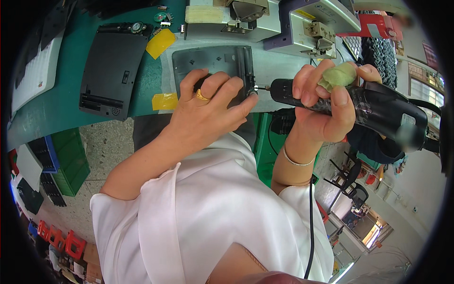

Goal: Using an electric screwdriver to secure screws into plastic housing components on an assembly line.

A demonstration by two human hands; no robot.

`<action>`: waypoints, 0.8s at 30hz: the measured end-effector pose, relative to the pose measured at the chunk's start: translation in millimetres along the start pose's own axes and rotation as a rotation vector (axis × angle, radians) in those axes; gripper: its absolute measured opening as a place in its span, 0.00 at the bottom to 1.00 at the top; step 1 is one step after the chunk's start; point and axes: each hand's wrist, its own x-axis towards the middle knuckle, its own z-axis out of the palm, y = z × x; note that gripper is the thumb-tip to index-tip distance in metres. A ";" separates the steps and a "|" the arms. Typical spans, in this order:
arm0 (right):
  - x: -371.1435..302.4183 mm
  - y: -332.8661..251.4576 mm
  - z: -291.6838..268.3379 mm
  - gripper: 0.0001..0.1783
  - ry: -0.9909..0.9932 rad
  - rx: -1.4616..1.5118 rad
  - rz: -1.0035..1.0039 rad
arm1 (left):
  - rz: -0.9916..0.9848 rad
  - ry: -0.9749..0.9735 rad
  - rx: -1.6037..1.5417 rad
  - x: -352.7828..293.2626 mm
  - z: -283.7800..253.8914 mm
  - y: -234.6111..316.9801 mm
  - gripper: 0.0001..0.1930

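A dark grey plastic housing [208,57] lies on a pale sheet at the table's near edge. My left hand [201,109] rests over it, fingers curled onto its surface, with the thumb at its right end beside a small round part. A gold ring sits on one finger. In my right hand [324,102] is a black electric screwdriver [378,109], held level and pointing left. Its thin bit [263,88] reaches the small part by my left thumb; the exact contact point is too small to tell. A green wrap [338,75] covers one right finger.
Another dark housing [113,71] lies to the left, near yellow pieces [161,43] and small loose parts [164,21]. Grey machines [307,28] line the back. A cable [310,227] hangs by my right arm. A green crate [70,161] stands below the table.
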 end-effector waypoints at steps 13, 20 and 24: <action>-2.1 4.2 1.7 0.29 0.086 -0.007 -0.022 | 0.029 0.086 0.062 9.2 12.7 1.3 0.12; -5.8 4.7 4.8 0.30 0.079 -0.002 0.010 | -0.003 0.118 0.029 9.2 14.9 3.1 0.10; -6.6 4.8 3.4 0.25 -0.034 -0.044 -0.017 | -0.004 0.156 0.038 8.9 17.2 3.2 0.10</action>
